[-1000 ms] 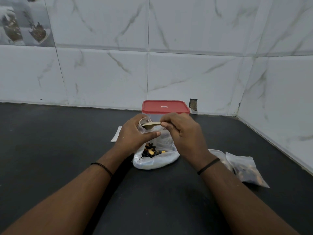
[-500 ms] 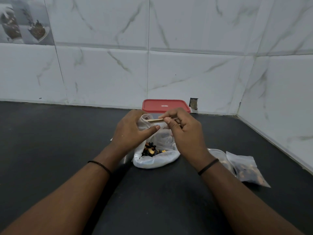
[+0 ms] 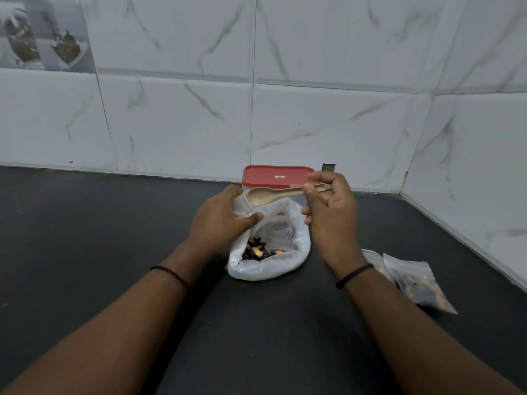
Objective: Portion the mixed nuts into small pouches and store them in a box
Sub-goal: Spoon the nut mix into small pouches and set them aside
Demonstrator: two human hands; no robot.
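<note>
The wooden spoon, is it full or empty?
Empty: the wooden spoon in the right hand shows a bare bowl.

Dark matte countertop (image 3: 85, 252) meeting tiled walls. Resting on it: a white plastic bag of mixed nuts (image 3: 268, 260) at centre, a red-lidded box (image 3: 278, 176) behind it, and two filled clear pouches (image 3: 413, 280) at right.

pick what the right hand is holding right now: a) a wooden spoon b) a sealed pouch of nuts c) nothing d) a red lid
a: the right hand pinches the handle of the wooden spoon, whose bowl looks empty above the open bag of mixed nuts; the red lid sits on the box behind.
</note>
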